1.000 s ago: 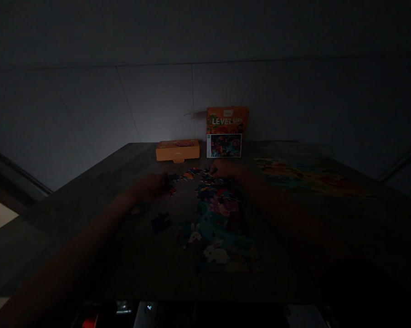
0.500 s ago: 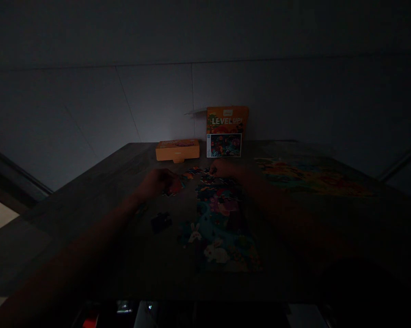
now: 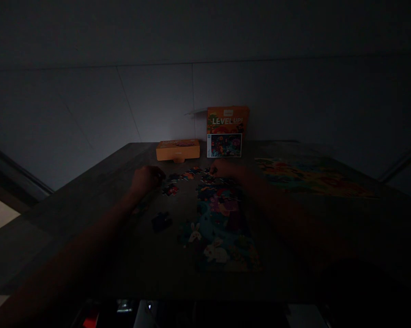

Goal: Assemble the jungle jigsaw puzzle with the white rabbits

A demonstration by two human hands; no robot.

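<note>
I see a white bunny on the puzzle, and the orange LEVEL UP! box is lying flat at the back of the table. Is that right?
Not quite: the orange LEVEL UP! box stands upright, as the head view shows. It is at the back of the table, and a white bunny is on the puzzle.

Wall: faint grey glow midway, near-black toward the sides
Table: squinting-dim, darkest along the near edge
Puzzle: colours murky, fine detail lost

We logged the puzzle as printed cardboard, matt in appearance. The low orange box looked like smooth card; we recorded a dull, matt tabletop.
</note>
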